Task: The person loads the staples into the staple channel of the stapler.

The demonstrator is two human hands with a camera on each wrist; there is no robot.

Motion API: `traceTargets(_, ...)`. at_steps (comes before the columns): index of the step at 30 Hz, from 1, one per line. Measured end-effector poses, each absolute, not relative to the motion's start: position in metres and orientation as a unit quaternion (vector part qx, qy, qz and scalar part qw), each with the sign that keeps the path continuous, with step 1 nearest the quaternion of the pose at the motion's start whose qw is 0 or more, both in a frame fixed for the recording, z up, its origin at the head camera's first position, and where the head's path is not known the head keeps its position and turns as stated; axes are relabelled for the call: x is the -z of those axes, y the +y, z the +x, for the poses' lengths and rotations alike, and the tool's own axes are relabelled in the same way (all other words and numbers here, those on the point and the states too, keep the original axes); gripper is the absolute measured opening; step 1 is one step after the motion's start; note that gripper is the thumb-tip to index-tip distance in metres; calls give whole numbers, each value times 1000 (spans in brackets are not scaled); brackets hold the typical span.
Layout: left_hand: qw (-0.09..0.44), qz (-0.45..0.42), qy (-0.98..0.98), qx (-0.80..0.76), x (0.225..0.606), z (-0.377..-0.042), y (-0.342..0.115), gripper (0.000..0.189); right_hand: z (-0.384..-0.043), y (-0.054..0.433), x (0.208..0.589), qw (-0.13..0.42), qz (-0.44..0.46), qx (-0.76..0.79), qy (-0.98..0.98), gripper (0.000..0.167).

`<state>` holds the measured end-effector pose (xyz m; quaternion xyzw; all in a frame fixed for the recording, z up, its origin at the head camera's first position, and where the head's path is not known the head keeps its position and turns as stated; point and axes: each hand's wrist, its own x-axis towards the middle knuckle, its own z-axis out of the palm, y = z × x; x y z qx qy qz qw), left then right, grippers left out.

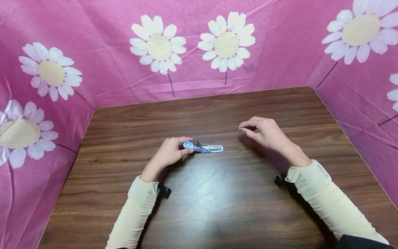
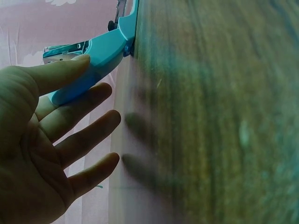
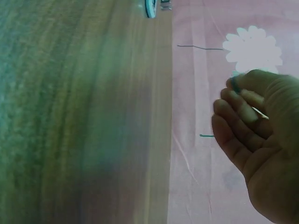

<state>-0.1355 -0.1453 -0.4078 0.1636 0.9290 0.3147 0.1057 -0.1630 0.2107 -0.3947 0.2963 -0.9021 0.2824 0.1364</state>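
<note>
A light blue stapler (image 1: 212, 148) lies opened out near the middle of the table, its metal channel bared and pointing right. My left hand (image 1: 169, 151) pinches its left end between thumb and index finger. In the left wrist view the stapler (image 2: 105, 51) slants up from the thumb, and the other fingers are spread loosely below it. Over the table to the right, my right hand (image 1: 267, 133) pinches a short strip of staples (image 1: 240, 128) between thumb and index fingertip. Those fingertips partly cover the strip (image 3: 235, 85) in the right wrist view.
The dark wood-grain table (image 1: 199, 207) has rounded far corners. A pink cloth (image 1: 192, 83) printed with large white daisies hangs behind it and at both sides. Black straps (image 1: 163, 191) show at the wrists, below the light sleeves.
</note>
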Motion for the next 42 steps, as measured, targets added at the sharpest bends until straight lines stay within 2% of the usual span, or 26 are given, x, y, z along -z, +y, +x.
traceTargets(11,102,162,930,-313,409,-136,-145,41,-160,210,381,126,238,-328,-906,13)
traceTargets(24,99,165,931,-311,410,-135,-145,40,-155,207,362,133,225,-353,-898,12)
traceTargets(32,96,168,931,-311,409,-136,-146,40,-151,205,352,117,208,-376,-895,11)
traceTargets(42,95,174,932,-303,407,-134,-145,41,-152,201,346,130,218,-371,-893,12)
